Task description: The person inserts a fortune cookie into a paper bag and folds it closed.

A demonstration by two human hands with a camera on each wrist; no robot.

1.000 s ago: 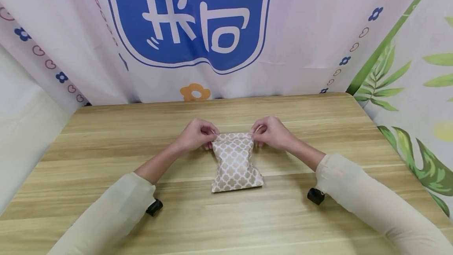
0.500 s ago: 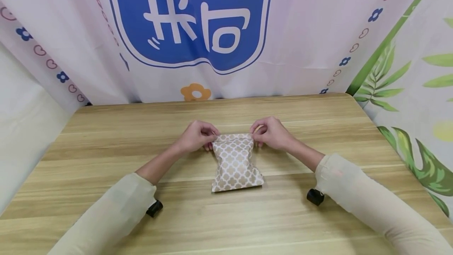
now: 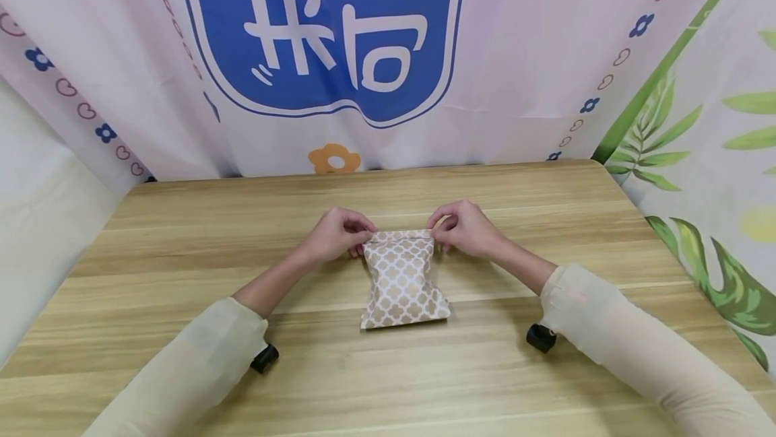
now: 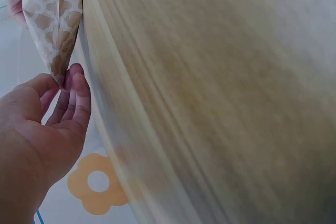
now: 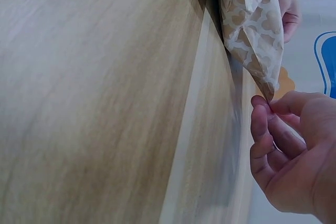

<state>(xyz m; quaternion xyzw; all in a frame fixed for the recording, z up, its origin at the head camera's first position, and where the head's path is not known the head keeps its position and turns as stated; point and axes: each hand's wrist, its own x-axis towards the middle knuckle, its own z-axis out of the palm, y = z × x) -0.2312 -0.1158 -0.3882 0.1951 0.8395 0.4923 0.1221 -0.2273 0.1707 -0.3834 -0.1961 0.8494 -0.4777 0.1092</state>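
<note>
A paper bag (image 3: 405, 282) with a tan and white lattice pattern lies on the wooden table, bulging in the middle, its far end folded over in a narrow strip. My left hand (image 3: 339, 231) pinches the left corner of that folded end between thumb and fingers. At the right corner, my right hand (image 3: 465, 227) does the same. The left wrist view shows the bag's corner (image 4: 60, 59) tapering down into the left fingertips (image 4: 76, 69). In the right wrist view the other corner (image 5: 265, 80) sits between the right thumb and forefinger. The bag's contents are hidden.
The wooden table (image 3: 182, 235) reaches back to a white curtain (image 3: 515, 73) with a blue emblem and an orange flower. A leaf-patterned cloth (image 3: 715, 154) hangs at the right. Black wrist cameras (image 3: 541, 337) sit below both sleeves.
Almost nothing differs. Both hands keep their pinch on the bag's corners, and the folded far end has shifted very slightly toward me.
</note>
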